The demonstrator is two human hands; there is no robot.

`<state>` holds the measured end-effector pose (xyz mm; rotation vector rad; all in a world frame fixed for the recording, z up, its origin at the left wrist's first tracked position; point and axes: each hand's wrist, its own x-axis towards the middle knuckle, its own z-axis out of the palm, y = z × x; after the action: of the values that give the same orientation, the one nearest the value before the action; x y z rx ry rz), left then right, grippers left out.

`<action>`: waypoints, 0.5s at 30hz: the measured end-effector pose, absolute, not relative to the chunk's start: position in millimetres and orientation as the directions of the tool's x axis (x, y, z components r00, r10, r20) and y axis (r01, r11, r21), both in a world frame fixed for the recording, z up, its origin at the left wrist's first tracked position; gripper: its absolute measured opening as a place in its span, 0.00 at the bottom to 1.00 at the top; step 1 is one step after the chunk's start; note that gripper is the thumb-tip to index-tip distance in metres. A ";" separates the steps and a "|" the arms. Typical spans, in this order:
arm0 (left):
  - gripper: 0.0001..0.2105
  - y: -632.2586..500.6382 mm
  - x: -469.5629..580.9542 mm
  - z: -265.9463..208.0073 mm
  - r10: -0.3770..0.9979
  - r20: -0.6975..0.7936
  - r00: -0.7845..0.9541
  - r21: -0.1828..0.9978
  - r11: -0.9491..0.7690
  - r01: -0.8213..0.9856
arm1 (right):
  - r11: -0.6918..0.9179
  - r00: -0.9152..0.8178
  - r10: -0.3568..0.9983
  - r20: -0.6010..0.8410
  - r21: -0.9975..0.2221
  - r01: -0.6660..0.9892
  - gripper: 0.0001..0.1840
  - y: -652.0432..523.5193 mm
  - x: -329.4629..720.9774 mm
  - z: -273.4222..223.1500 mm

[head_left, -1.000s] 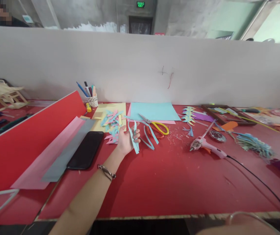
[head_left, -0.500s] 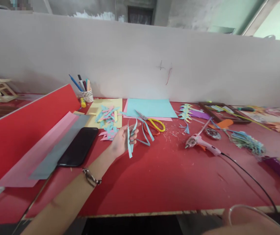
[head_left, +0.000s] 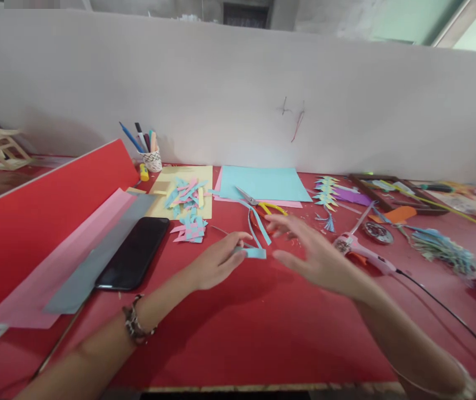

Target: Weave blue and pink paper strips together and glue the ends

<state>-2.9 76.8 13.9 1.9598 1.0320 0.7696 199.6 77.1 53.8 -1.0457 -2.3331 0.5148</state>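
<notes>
Left hand [head_left: 216,265] pinches blue paper strip [head_left: 253,253], long axis sideways, free end toward right hand [head_left: 316,256], which hovers open-fingered just beside it, not touching.

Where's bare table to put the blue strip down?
Bare red table lies along the near edge, between the phone and the glue gun cord. Crowded: paper scraps, scissors and blue sheet behind the hands.
</notes>
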 end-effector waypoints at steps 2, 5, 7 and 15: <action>0.16 74.4 -1.4 11.0 0.864 0.153 0.480 0.788 -0.399 0.469 | 0.593 -0.586 0.771 0.251 -0.620 0.514 0.16 82.1 193.3 49.1; 0.17 70.8 -0.9 5.5 0.875 0.151 0.461 0.743 -0.408 0.531 | 0.530 -0.615 0.768 0.177 -0.715 0.456 0.06 85.3 184.0 27.3; 0.18 68.4 -1.7 2.3 0.876 0.153 0.458 0.720 -0.416 0.556 | 0.508 -0.635 0.760 0.142 -0.738 0.444 0.05 85.5 181.0 13.5; 0.13 73.7 -9.3 -6.0 0.871 0.134 0.473 0.718 -0.414 0.559 | 0.465 -0.617 0.775 0.140 -0.787 0.406 0.07 92.9 196.5 12.5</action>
<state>-9.3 73.7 -6.0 2.1206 1.1803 0.6726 196.5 92.9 12.5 -0.9819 -2.2315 1.0101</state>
